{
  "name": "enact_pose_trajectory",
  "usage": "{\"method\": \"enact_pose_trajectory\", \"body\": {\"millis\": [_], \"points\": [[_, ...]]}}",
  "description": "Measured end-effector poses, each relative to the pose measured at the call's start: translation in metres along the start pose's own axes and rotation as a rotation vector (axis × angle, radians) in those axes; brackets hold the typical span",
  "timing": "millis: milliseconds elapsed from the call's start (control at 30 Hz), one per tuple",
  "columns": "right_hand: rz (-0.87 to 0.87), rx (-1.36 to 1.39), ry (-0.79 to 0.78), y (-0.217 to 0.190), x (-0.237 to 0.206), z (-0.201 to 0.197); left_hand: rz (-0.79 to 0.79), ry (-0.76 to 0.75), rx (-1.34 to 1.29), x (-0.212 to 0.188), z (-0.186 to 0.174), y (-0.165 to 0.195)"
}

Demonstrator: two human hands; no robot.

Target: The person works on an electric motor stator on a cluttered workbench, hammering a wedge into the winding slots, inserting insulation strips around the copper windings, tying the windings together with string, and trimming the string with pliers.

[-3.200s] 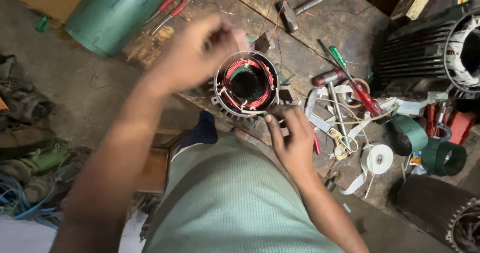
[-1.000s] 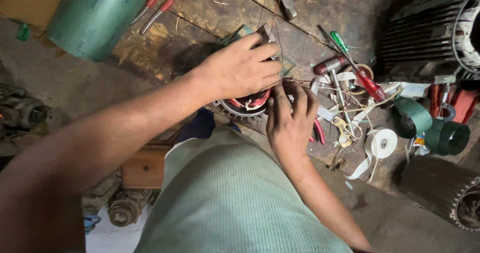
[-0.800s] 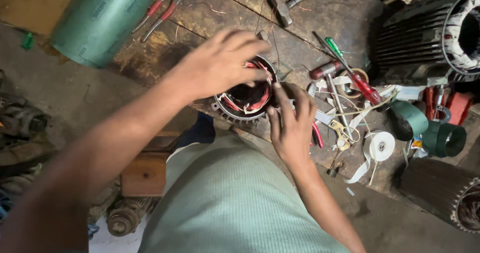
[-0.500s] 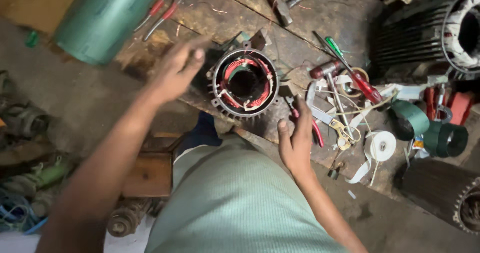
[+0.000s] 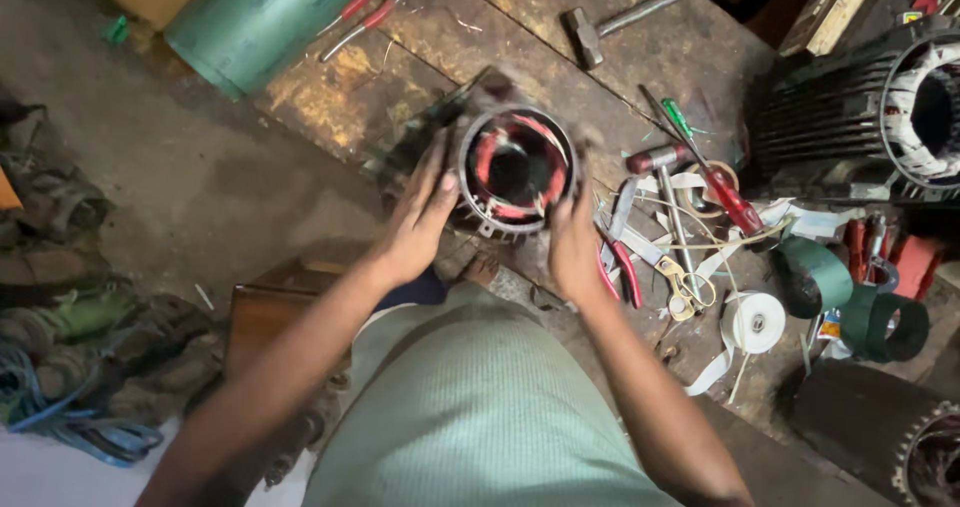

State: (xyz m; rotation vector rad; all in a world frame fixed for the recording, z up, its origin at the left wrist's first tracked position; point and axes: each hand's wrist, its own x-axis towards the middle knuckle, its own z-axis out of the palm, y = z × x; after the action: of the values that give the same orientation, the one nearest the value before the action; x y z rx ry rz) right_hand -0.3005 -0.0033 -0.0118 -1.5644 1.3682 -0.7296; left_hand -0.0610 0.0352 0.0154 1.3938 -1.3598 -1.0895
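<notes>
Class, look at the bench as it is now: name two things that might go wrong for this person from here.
1. Both hands, left hand and right hand, grip the small stator by its rim; it might slip and damage the red windings.
2. Pliers and scissors lie beside the right hand; it could snag on them.

I see soft, even light from above, brightest on the tabletop point(image 5: 420, 57) at upper centre. The right edge and upper right corner sink into deep shadow. Motion blur smears the stator point(image 5: 515, 167) and both fingertips; no glare.
</notes>
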Motion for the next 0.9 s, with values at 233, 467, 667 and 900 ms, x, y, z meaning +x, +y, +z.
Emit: {"method": "enact_pose_trajectory", "body": {"millis": [233, 467, 667, 900], "points": [[-0.137, -0.074, -0.21, 0.003, 0.084, -0.031, -0.095, 0.035, 0.068, -0.057, 0.033, 0.003], [-0.363, -0.224, 0.081, -0.044, 0.035, -0.018, 0.15, 0.376, 0.447, -0.04, -0.016, 0.048], [-0.596, -0.335, 0.365, -0.111, -0.027, -0.008, 0.559, 0.326, 1.07, 0.035, -0.066, 0.075], [-0.601, -0.445, 0.183, -0.157, -0.022, 0.016, 0.49, -0.173, 1.163, 0.029, -0.083, 0.107]]}}
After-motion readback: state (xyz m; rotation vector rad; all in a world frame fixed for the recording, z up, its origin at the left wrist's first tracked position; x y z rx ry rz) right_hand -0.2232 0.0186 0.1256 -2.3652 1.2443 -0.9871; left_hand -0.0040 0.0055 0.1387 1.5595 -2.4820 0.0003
